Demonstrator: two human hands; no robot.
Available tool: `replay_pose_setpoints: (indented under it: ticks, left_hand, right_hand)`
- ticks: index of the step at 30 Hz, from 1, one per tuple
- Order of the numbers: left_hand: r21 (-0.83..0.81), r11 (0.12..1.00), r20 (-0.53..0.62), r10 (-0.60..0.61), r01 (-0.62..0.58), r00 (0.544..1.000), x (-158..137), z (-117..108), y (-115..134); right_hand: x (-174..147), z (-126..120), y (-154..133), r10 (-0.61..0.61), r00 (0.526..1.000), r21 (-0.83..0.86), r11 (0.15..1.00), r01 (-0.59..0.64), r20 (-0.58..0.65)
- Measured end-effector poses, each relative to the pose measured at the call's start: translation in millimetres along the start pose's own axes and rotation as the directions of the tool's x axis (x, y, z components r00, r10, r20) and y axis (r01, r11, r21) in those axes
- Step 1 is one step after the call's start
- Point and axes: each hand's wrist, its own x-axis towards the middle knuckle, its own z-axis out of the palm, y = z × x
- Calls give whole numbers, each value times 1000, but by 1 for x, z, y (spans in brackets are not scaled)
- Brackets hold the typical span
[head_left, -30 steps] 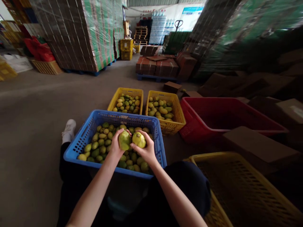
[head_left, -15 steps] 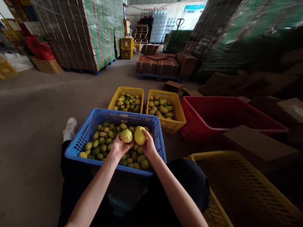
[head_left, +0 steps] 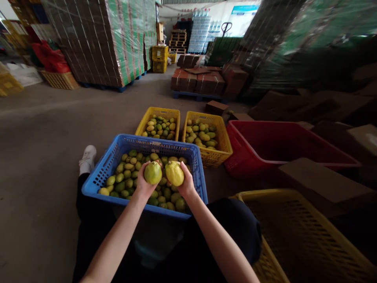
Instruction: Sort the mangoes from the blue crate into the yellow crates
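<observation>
My left hand [head_left: 145, 184] is closed around a green-yellow lemon [head_left: 152, 173]. A yellower lemon [head_left: 174, 173] with a bumpy rind sits in my right hand [head_left: 187, 183], the fingers wrapped round its outer side. Both fruits are held side by side, a small gap between them, above a blue plastic crate [head_left: 108, 199]. Many green and yellow lemons [head_left: 129, 174] lie in that crate below my hands. Some of my fingers are hidden behind the fruits.
Two yellow crates [head_left: 137, 127] of lemons stand beyond the blue one. To the right are a red bin [head_left: 244, 167], a cardboard piece [head_left: 324, 179] and a yellow basket [head_left: 265, 192]. Wrapped pallet stacks [head_left: 126, 43] rise behind. My shoe [head_left: 87, 156] is left of the blue crate.
Both lemons have been turned in my hands, so other sides of them face me. The left one has shifted slightly left and now shows a greener side.
</observation>
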Motion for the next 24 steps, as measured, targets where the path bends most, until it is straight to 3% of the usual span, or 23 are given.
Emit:
replay_pose_setpoints:
  ticks: [4, 7, 13, 20, 24]
  left_hand:
    - [71, 997, 59, 36, -40, 998, -4, 2, 0]
    - [10, 1000, 56, 10, -11, 998, -1, 0, -2]
    - [-125, 987, 78, -87, 97, 993, 7, -6, -4]
    - [-194, 974, -48, -129, 118, 990, 8, -6, -6]
    - [-151, 980, -69, -139, 128, 988, 10, -13, -7]
  right_hand:
    - [-5, 0, 1, -47, 995, -61, 997, 52, 93]
    - [-6, -2, 1, -29, 994, -51, 998, 34, 104]
    - [-1, -3, 0, -7, 1000, 56, 998, 8, -8]
    - [5, -10, 0, 36, 997, 151, 988, -24, -74]
    - [8, -15, 1, 61, 988, 213, 977, -29, -143]
